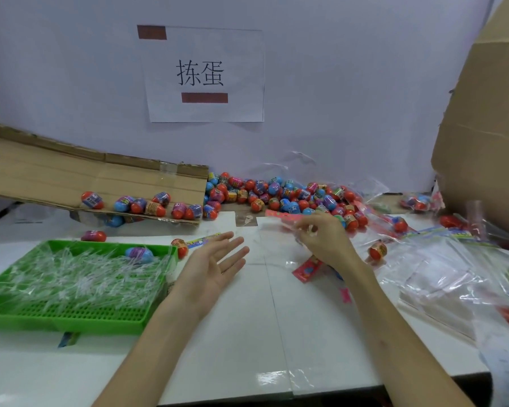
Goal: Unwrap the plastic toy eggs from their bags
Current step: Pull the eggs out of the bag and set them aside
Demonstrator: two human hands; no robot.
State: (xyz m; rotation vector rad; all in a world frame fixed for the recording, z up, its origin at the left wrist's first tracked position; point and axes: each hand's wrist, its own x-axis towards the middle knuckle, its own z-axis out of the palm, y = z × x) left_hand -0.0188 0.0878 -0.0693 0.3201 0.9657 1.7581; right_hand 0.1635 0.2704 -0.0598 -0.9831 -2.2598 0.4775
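1. Pinching a clear bag (299, 230) between thumb and fingertips, the right hand (325, 240) works above the middle of the worktop (247, 333); a red printed strip (306, 270) lies just below its wrist.
2. Fingers spread and palm turned up, the left hand (215, 267) holds nothing and hovers beside the green tray (71, 315) at the worktop's left edge.
3. Most eggs sit in a pile (276, 195) along the far edge, against the wall; several rest on the cardboard flap (100, 174) at far left, and one lies in the tray among clear plastic scraps (77, 271). I cannot tell whether an egg is inside the pinched bag.
4. Risk: the film is thin and slick, so a hard pull could pop an egg out and send it rolling off the near edge, since nothing there stops it.
5. Risk: empty bags (453, 274) crowd the right side, and a still-wrapped egg could be lost among them.
6. Writing: the paper sign (206, 74) on the wall reads 拣蛋; two patches on it are covered in red-brown. Labels on the eggs are too small to read.
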